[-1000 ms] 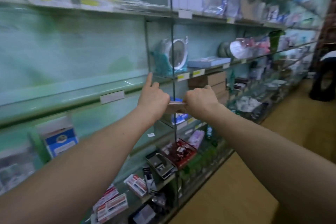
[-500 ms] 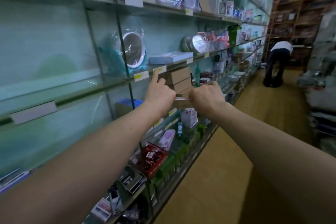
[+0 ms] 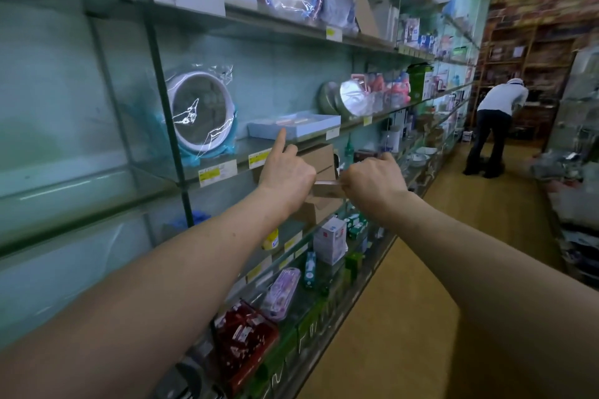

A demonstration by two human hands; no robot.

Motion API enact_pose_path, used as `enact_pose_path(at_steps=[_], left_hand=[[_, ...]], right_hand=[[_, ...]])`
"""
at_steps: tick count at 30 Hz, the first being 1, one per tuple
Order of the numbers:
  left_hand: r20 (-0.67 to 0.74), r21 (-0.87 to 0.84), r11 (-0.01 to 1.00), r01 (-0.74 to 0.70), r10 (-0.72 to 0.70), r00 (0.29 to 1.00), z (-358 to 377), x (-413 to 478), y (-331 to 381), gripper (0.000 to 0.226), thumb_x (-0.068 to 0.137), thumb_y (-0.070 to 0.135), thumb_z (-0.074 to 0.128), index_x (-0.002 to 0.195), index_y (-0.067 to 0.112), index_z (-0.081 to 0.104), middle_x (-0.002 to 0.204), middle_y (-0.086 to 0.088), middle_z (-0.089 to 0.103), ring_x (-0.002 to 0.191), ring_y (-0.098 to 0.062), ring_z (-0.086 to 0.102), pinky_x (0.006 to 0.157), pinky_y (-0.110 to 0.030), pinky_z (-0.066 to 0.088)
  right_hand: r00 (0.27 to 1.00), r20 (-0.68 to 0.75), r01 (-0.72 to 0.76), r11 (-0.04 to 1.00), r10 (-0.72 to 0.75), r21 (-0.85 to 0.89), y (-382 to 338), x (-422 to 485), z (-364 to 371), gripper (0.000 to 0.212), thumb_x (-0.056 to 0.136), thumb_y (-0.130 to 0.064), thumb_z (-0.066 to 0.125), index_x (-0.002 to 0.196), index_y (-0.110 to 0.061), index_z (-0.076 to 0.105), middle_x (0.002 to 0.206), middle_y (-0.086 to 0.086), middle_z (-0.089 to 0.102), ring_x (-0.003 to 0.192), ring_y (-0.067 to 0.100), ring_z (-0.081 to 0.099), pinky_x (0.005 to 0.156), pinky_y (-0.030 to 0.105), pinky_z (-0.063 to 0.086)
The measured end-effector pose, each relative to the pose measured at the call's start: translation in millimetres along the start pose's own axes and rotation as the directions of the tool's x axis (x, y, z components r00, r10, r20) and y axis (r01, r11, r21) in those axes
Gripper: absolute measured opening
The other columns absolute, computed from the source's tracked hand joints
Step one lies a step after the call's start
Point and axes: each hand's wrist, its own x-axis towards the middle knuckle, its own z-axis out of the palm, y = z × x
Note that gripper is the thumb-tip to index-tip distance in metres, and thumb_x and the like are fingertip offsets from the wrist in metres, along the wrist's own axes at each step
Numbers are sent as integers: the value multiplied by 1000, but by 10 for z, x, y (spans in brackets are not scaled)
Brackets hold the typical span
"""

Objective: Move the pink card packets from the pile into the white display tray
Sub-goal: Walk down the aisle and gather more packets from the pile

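Note:
Both my hands hold a thin stack of pink card packets (image 3: 327, 186) between them, seen edge-on in front of the shelves. My left hand (image 3: 285, 172) grips its left end with the index finger pointing up. My right hand (image 3: 372, 185) grips the right end with curled fingers. The white display tray (image 3: 311, 128) sits on the glass shelf just above and behind my left hand, with some pinkish packets lying inside. The raised index fingertip is just below the tray's front wall.
Glass shelves (image 3: 227, 152) run along the left with wrapped mirrors (image 3: 201, 113), brown cardboard boxes (image 3: 319, 155) and small goods. An aisle with a wooden floor (image 3: 437, 269) opens to the right. A person (image 3: 496, 126) bends over at its far end.
The view has swung right along the shelves. Both hands kept hold of the packets and now sit below the white tray, which has come into view.

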Motion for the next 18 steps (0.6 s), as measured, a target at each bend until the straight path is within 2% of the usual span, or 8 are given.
enact_pose_path(at_steps=[7,13,18], left_hand=[[3,32,999,3,-3,1000,87,554,104,20,94,20,48,94,21,68,102,-3,68,118,-27,48,117,-53,-3],[44,31,996,86,-88,995,162,1042,223,18,91,20,53,93,23,70,95,-1,68,117,-26,49,116,-54,-3],[80,78,982,169,-175,981,106,1454,416,21,89,14,52,95,24,70,97,-2,68,119,-26,47,116,-54,-5]], right_hand=[[999,-30,13,1000,-12,29,366,494,335,19,94,-20,48,97,-25,66,76,-4,55,72,20,50,88,37,34],[991,-93,105,994,-101,39,719,949,594,17,93,-17,48,93,-27,63,74,-4,49,71,20,44,84,36,32],[969,-171,187,982,-177,40,1110,1291,751,16,91,-18,50,86,-27,63,77,-4,58,79,20,55,84,35,34]])
